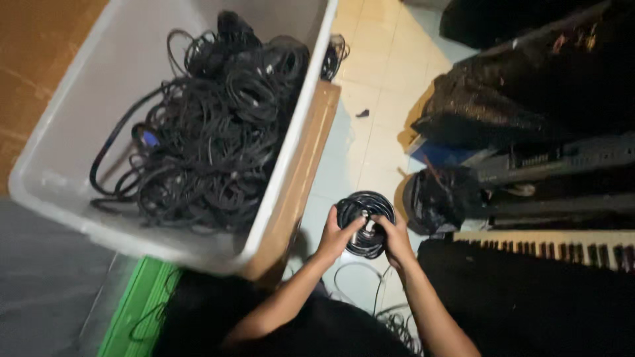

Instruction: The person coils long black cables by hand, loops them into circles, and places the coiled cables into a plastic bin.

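I hold a coiled black cable low over the tiled floor, between both hands. My left hand grips the coil's left side. My right hand grips its right side, and a silver plug end shows between the two thumbs. A loose length of the same black cable trails on the floor under my forearms. The coil is round and neatly wound.
A big white plastic tub full of tangled black cables rests on a wooden board at the left. A keyboard with a dark cover and stacked dark gear stand at the right. A green edge lies below the tub.
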